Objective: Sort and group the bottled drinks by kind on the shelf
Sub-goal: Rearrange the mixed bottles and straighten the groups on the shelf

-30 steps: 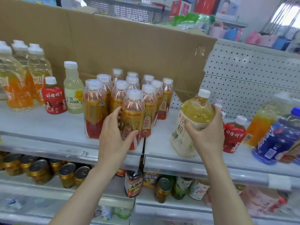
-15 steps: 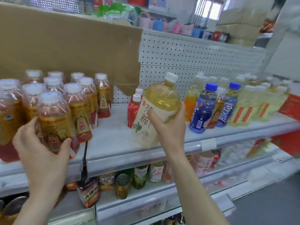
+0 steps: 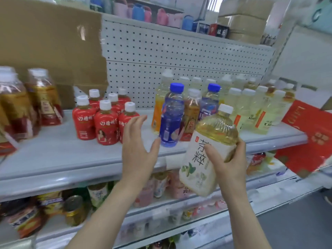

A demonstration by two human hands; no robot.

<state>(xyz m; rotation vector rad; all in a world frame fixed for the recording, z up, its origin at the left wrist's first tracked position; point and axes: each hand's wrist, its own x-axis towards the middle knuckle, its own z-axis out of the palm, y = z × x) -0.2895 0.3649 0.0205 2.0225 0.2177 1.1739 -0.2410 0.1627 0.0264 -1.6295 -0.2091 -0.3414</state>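
Observation:
My right hand (image 3: 229, 161) grips a large yellow tea bottle (image 3: 210, 150) with a white label, tilted and held in front of the grey shelf (image 3: 53, 159). My left hand (image 3: 139, 146) hovers open just in front of several small red bottles (image 3: 106, 123), holding nothing. Two blue-capped blue bottles (image 3: 170, 119) stand right of it, with a brown tea bottle (image 3: 191, 117) between them and an orange bottle (image 3: 158, 108) behind. Several pale yellow bottles (image 3: 251, 108) fill the shelf's right end. Amber tea bottles (image 3: 43, 99) stand at the far left.
A cardboard sheet (image 3: 50, 44) leans on the white pegboard (image 3: 179, 56) behind the shelf. Lower shelves hold cans (image 3: 73, 209) and mixed bottles. A red carton (image 3: 309, 139) juts out at the right shelf end. Grey aisle floor lies at the lower right.
The view has swung right. My left hand has let go of the amber bottles and moved over to the red ones. My right hand has carried the yellow bottle off the shelf.

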